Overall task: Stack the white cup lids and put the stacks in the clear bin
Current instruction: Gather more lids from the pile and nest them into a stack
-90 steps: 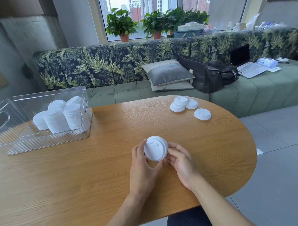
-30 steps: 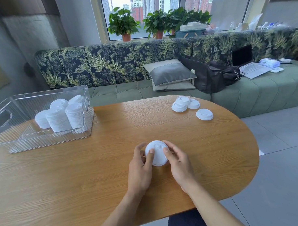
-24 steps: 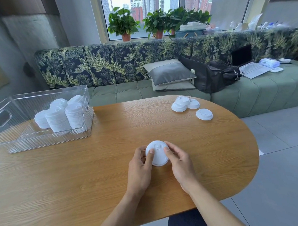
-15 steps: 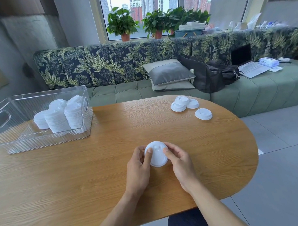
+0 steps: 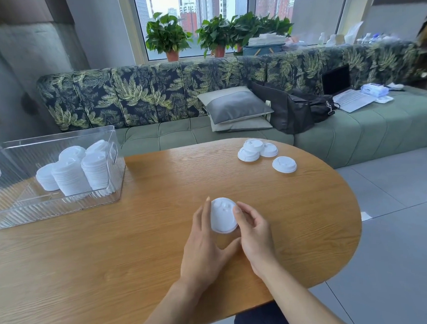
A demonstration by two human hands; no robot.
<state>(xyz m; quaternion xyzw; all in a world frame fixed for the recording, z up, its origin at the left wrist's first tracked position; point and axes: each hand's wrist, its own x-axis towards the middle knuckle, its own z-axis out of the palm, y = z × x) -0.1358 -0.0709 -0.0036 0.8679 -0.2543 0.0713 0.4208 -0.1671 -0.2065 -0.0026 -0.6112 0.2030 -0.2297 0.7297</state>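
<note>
Tilted upward from flat, white lids (image 5: 223,217) sit held between left hand (image 5: 202,245) and right hand (image 5: 256,234) grips.

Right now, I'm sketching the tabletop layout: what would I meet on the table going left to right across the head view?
The clear bin holding lid stacks → held lids → three-lid cluster → single lid.

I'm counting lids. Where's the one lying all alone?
Head view: the lone lid lies on the table, far right, just right of the lid cluster.
</note>
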